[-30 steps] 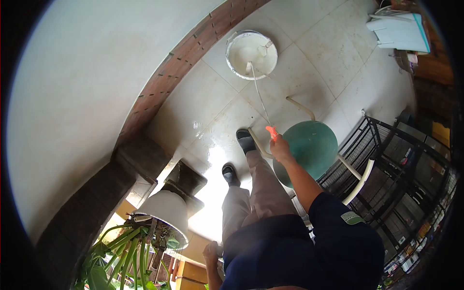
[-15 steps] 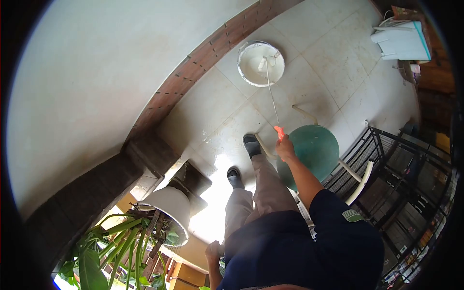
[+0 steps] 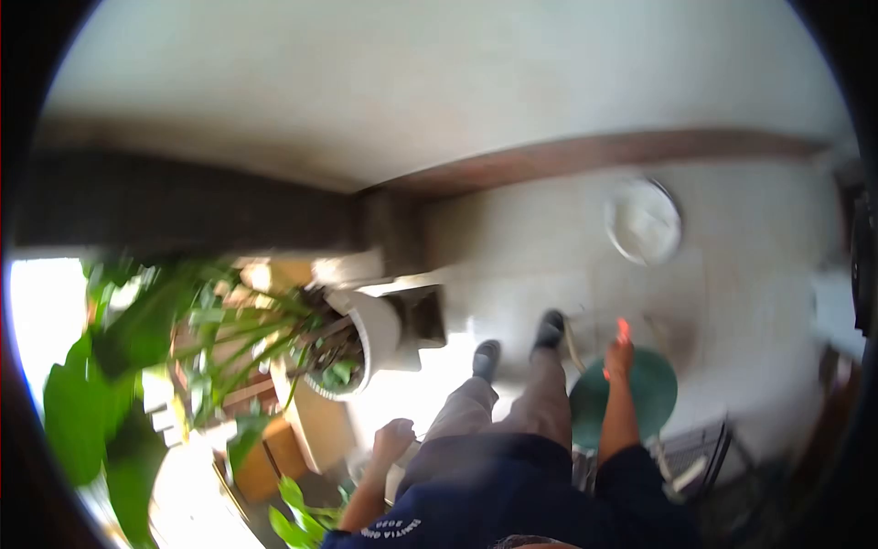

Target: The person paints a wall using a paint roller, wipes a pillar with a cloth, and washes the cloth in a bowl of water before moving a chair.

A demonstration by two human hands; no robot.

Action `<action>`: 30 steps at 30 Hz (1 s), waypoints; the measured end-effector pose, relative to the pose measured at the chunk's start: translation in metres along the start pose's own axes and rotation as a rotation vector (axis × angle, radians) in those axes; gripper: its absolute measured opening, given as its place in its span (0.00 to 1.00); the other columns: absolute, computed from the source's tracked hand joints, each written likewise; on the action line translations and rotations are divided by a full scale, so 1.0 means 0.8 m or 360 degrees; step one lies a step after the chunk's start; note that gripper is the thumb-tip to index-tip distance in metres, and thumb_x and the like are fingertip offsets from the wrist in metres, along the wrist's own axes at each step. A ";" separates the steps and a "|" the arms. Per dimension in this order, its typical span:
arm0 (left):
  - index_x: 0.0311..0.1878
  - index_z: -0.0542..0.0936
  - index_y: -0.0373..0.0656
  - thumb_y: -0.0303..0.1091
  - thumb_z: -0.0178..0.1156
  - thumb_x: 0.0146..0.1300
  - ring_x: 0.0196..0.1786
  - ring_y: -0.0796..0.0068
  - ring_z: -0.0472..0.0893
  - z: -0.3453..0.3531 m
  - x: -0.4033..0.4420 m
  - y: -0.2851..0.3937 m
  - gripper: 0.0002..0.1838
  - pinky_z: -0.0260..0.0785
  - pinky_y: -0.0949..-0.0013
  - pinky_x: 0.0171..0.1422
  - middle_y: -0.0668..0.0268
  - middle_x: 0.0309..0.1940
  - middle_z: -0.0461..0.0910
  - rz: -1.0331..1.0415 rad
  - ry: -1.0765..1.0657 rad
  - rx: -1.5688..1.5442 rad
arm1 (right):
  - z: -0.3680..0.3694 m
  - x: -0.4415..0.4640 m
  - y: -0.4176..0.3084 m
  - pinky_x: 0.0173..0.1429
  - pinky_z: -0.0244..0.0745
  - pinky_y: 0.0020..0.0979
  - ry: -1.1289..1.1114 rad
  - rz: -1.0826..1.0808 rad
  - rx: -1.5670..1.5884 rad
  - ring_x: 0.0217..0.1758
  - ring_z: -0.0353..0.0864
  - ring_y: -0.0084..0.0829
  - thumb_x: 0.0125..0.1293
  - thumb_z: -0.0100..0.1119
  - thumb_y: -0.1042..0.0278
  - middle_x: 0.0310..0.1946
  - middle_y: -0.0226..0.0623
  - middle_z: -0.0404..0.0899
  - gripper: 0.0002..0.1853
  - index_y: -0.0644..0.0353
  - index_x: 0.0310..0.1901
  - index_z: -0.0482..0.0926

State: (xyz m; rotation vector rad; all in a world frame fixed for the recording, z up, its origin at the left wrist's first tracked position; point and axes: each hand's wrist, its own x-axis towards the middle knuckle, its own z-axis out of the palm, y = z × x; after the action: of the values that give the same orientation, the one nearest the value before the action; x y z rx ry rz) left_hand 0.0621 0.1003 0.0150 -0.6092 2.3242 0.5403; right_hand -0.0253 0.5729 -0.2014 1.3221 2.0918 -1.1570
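My right hand (image 3: pixel 619 357) is closed around the orange handle (image 3: pixel 624 330) of a paint roller, above the edge of a round green stool seat (image 3: pixel 652 389). The thin rod and roller head are too blurred to make out now. A round bucket of white paint (image 3: pixel 644 222) stands on the tiled floor beyond the hand. My left hand (image 3: pixel 393 439) is at the lower left, beside my leg, with its fingers curled; what it holds, if anything, is hidden.
A large white pot (image 3: pixel 377 343) with a leafy plant stands at the left, by a dark ledge (image 3: pixel 183 203). The white wall (image 3: pixel 439 82) has a reddish base strip (image 3: pixel 585 163). A black metal rack (image 3: pixel 700 448) is at the lower right.
The view has swung to the left and blurred, so the bucket and stool appear further right and more of the plant shows. My right hand still grips the orange handle. My left hand shows more fully.
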 end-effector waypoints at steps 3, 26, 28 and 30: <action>0.43 0.83 0.45 0.35 0.61 0.56 0.48 0.60 0.81 -0.051 0.010 0.020 0.12 0.74 0.60 0.53 0.62 0.43 0.84 0.0357 0.0347 0.0036 | 0.071 0.102 0.130 0.19 0.69 0.39 0.0237 -0.0447 0.0006 0.16 0.74 0.37 0.70 0.43 0.70 0.21 0.44 0.74 0.13 0.59 0.52 0.72; 0.58 0.77 0.48 0.33 0.62 0.48 0.53 0.59 0.81 -0.675 0.079 -0.039 0.28 0.63 0.49 0.61 0.61 0.72 0.63 0.0584 0.1837 0.1274 | 0.136 0.111 0.112 0.31 0.81 0.46 0.0451 -0.0189 -0.0099 0.28 0.85 0.52 0.67 0.50 0.62 0.32 0.58 0.82 0.17 0.72 0.40 0.75; 0.59 0.76 0.48 0.33 0.63 0.49 0.54 0.57 0.80 -0.684 0.088 -0.045 0.29 0.62 0.48 0.63 0.60 0.72 0.63 0.0588 0.1764 0.1256 | 0.103 0.078 0.080 0.35 0.81 0.47 -0.0155 0.0102 0.0037 0.33 0.85 0.53 0.67 0.50 0.62 0.33 0.58 0.82 0.17 0.72 0.41 0.74; 0.61 0.75 0.48 0.34 0.64 0.49 0.57 0.53 0.79 -0.691 0.099 -0.059 0.31 0.62 0.46 0.66 0.60 0.72 0.62 0.0612 0.1737 0.1271 | 0.092 0.071 0.071 0.36 0.82 0.46 0.0064 0.0053 -0.0061 0.34 0.85 0.53 0.66 0.50 0.62 0.34 0.57 0.83 0.17 0.72 0.42 0.74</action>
State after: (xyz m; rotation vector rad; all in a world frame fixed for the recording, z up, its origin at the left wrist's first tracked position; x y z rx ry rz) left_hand -0.2388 -0.2492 0.3328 -0.0072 3.3382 -0.7873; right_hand -0.0083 0.5557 -0.3075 1.3678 2.1015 -1.0802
